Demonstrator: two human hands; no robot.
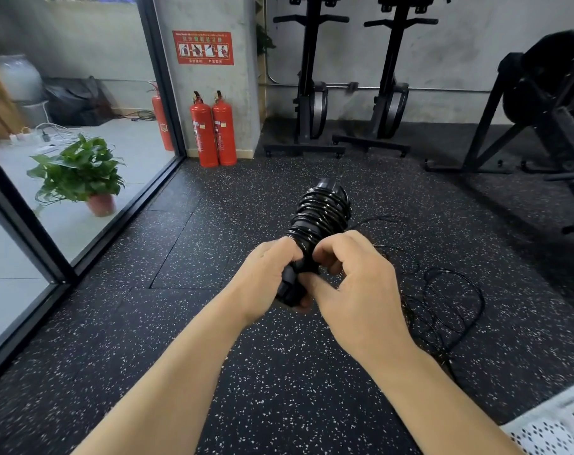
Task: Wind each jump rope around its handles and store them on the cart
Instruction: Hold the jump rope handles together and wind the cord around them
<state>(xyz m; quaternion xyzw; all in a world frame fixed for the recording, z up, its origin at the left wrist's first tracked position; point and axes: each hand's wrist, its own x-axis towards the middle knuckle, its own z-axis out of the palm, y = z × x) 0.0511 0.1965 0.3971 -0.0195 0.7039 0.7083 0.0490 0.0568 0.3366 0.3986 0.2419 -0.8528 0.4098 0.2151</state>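
A black jump rope (321, 215) is coiled many times round its two black handles, held together as one bundle that points up and away from me. My left hand (266, 277) grips the lower end of the handles. My right hand (354, 280) pinches the rope at the base of the coils, its fingers curled. More black rope (443, 300) lies in loose loops on the speckled floor to the right of my hands. A white perforated cart corner (555, 428) shows at the bottom right.
Two red fire extinguishers (213, 129) stand by a pillar ahead. A glass wall with a black frame (82, 257) runs along the left, with a potted plant (82, 175) behind it. Black exercise machines (344, 93) line the far wall and right side.
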